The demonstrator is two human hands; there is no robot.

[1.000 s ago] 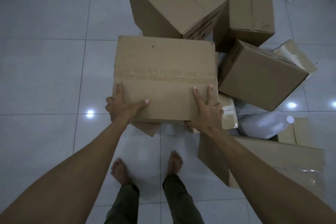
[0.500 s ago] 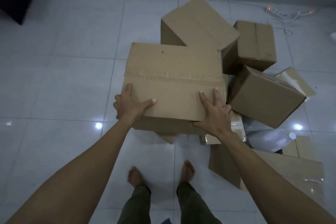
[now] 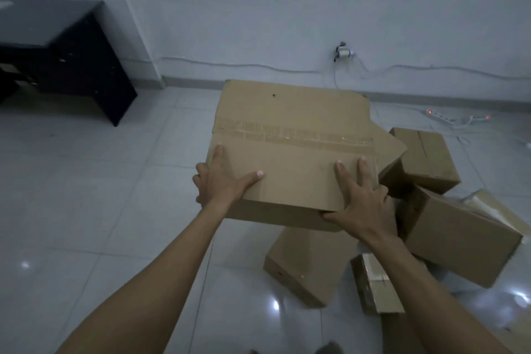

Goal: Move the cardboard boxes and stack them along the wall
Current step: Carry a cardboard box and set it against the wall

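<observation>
Both hands hold one box (image 3: 290, 149) off the floor (image 3: 86, 195). The left hand (image 3: 222, 181) and right hand (image 3: 363, 204) are each closed over a near corner, thumbs on top, fingers wrapped under where I cannot see them. The box hangs level, in front of the wall (image 3: 287, 8) and above the pile (image 3: 431, 210) of other boxes lying to the right. To carry well, keep it flat and close to the body, and step around the pile. Open floor runs left and ahead to the wall's foot; a dark desk (image 3: 66, 60) blocks the left corner, and a cable and power strip (image 3: 448, 117) lie along the wall at right.
</observation>
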